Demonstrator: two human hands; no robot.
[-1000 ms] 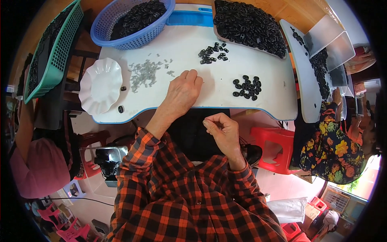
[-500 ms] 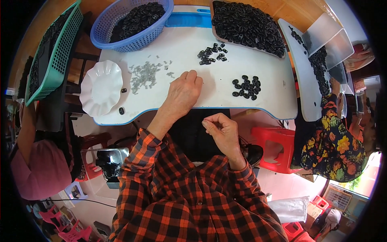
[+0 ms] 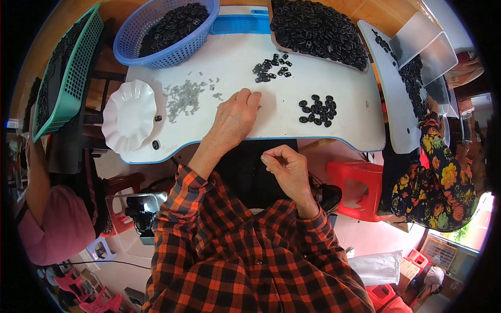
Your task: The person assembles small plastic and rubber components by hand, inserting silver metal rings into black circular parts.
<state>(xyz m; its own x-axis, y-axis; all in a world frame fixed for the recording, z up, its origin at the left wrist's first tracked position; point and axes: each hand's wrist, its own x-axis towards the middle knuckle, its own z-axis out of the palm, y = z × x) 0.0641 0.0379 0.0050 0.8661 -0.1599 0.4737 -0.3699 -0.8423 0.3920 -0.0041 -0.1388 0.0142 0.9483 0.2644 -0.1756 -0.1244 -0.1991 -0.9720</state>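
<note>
My left hand (image 3: 236, 116) rests over the near middle of the white table (image 3: 344, 94), its fingers curled down and closed; their tips and anything in them are hidden. Just off the table's front edge, my right hand (image 3: 288, 169) is raised in a pinch of thumb and forefinger, and whatever it grips is too small to make out. Left of my left hand lies a scatter of small clear plastic pieces (image 3: 185, 99). Beyond it sits a group of small black squarish parts (image 3: 265, 70). Several black oval parts (image 3: 318, 110) are gathered to the right.
A white scalloped dish (image 3: 129, 116) stands at the left, beside two loose black parts. Black parts fill a blue basket (image 3: 203, 39) and a tray (image 3: 319, 32) at the back. A green basket (image 3: 78, 68) is far left. People sit on both sides; a red stool (image 3: 360, 190) stands right.
The whole view has shifted slightly. Both my hands keep almost the same pose and place. The arm of the person at the left has moved a little.
</note>
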